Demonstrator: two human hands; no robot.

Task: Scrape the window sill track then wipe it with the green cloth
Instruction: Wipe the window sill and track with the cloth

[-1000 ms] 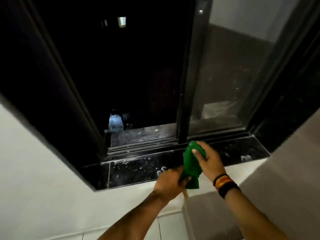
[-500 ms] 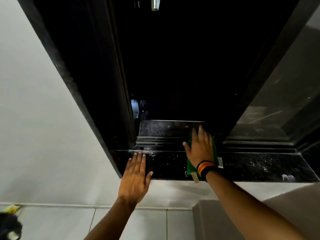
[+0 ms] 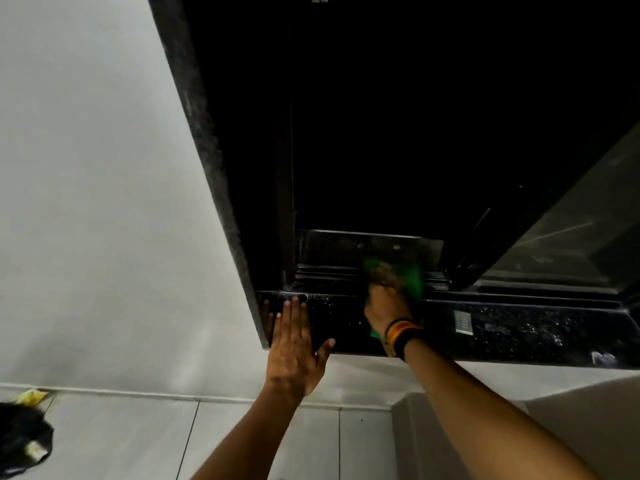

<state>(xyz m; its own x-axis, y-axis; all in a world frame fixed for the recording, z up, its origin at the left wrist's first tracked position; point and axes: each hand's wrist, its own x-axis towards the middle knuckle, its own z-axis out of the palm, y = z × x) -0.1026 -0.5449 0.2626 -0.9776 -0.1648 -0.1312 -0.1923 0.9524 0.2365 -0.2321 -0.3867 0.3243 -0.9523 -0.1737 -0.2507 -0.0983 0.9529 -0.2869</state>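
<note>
The green cloth (image 3: pixel 414 277) lies bunched on the dark window sill track (image 3: pixel 325 271), under my right hand (image 3: pixel 386 299), which presses down on it and is blurred. A striped band sits on that wrist. My left hand (image 3: pixel 294 344) rests flat, fingers together, on the front left corner of the black speckled stone sill (image 3: pixel 519 327), holding nothing. No scraper shows in view.
The sliding glass pane (image 3: pixel 568 244) stands at the right, its frame meeting the track. A small grey tag (image 3: pixel 463 322) lies on the sill right of my wrist. A white wall fills the left. A black bag with yellow scraps (image 3: pixel 24 434) sits on the tiled floor.
A second ago both hands held the cloth above the sill. My right hand has since pushed it forward into the track, and my left hand went flat onto the sill's left corner.
</note>
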